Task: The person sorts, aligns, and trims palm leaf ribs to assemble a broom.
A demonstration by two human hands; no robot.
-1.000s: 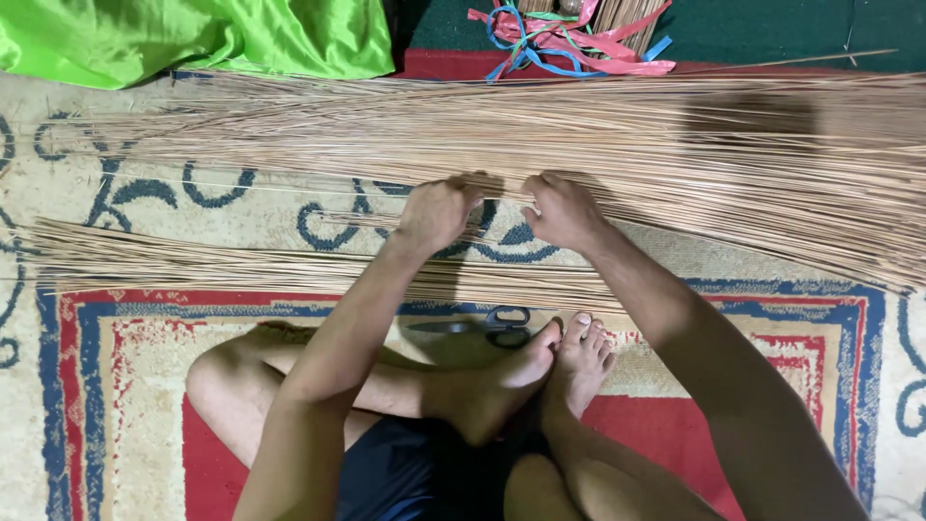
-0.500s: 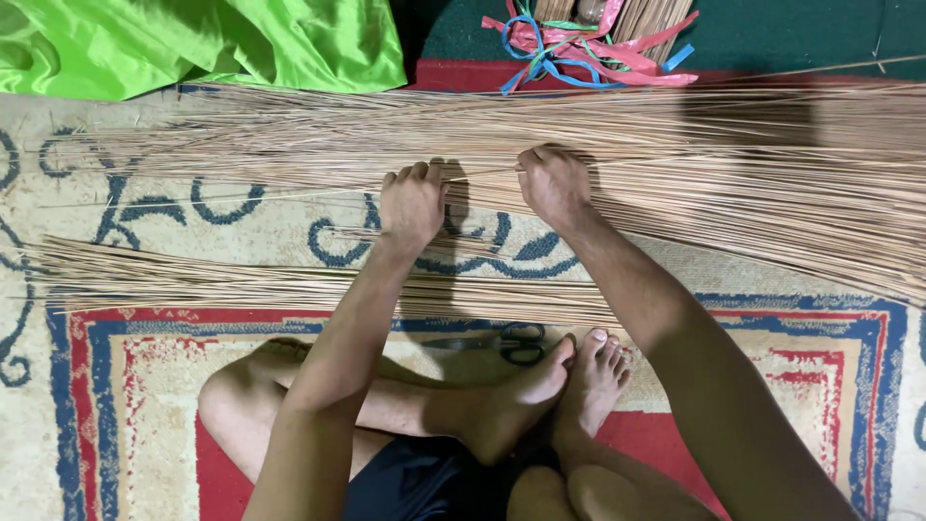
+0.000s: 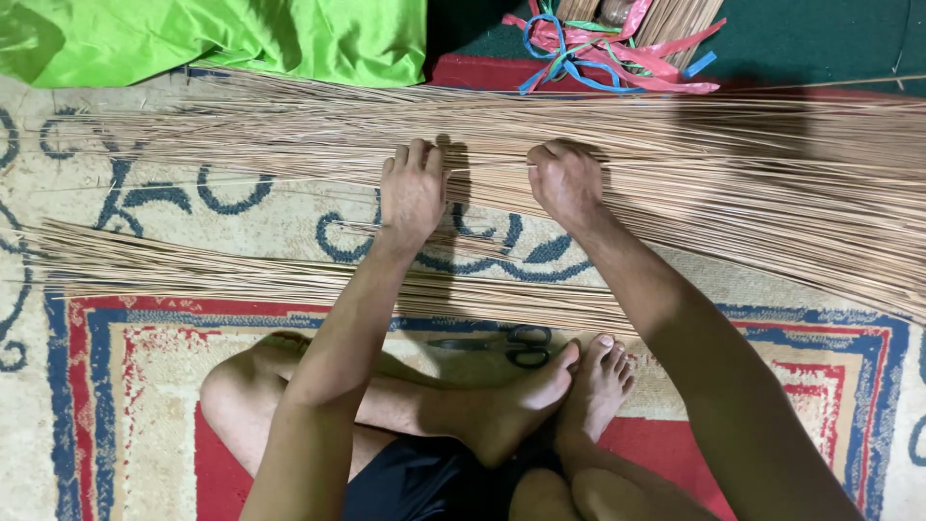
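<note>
Seated cross-legged on a patterned rug [image 3: 116,386], a person reaches up-frame to a wide band of thin tan sticks [image 3: 733,164] lying across the upper half. Left hand [image 3: 412,193] rests flat on the sticks, fingers pressed together. Right hand [image 3: 564,181] is curled, seemingly pinching a few strands. Black scissors [image 3: 511,344] lie by the feet, centre frame.

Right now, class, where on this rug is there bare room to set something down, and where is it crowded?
Bare rug shows between the far stick pile and the near stick bundle, left of the left hand. More lies along the patterned border at the left edge. The band under both the left hand and the right hand is crowded with sticks, as is the spot by the scissors near the feet.
</note>
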